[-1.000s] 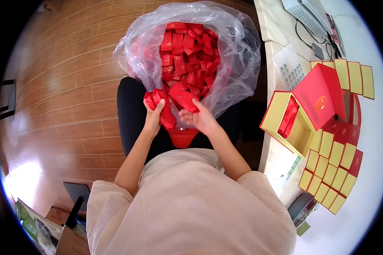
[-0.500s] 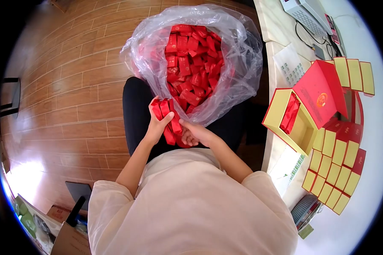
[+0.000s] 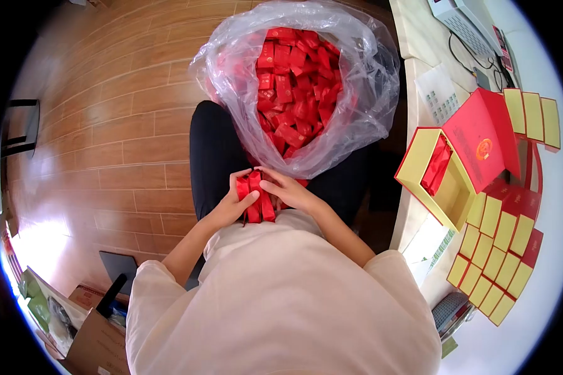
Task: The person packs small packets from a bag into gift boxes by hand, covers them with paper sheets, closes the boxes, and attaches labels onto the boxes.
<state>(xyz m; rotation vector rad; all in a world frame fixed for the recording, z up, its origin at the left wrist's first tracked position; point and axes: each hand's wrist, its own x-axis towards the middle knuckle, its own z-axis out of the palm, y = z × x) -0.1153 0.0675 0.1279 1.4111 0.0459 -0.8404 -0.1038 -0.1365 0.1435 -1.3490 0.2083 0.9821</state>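
Over my lap, my left hand (image 3: 236, 201) is closed around several small shiny red packets (image 3: 254, 201) lying side by side. My right hand (image 3: 289, 190) grips the same bunch from the other side, with its thumb and fingers on the packets' upper right part. Just beyond my hands, a clear plastic bag (image 3: 369, 94) stands with its mouth wide, full of loose red packets (image 3: 300, 81). To the right, a red and yellow gift box (image 3: 455, 200) has its red lid (image 3: 478, 140) raised. Red packets (image 3: 436, 165) lie in the box's left compartment; the other compartment shows its yellow inside.
Small red and yellow boxes (image 3: 494, 256) are stacked on the white table (image 3: 413, 119) at right, near sticker sheets (image 3: 438, 94) and a white device (image 3: 460, 31) with a black cable. Cardboard boxes (image 3: 97, 347) stand at lower left on the wooden floor (image 3: 131, 162).
My right hand has moved up and closed onto the packets, which are now gathered closer to my body and more upright. The whole view has shifted slightly.
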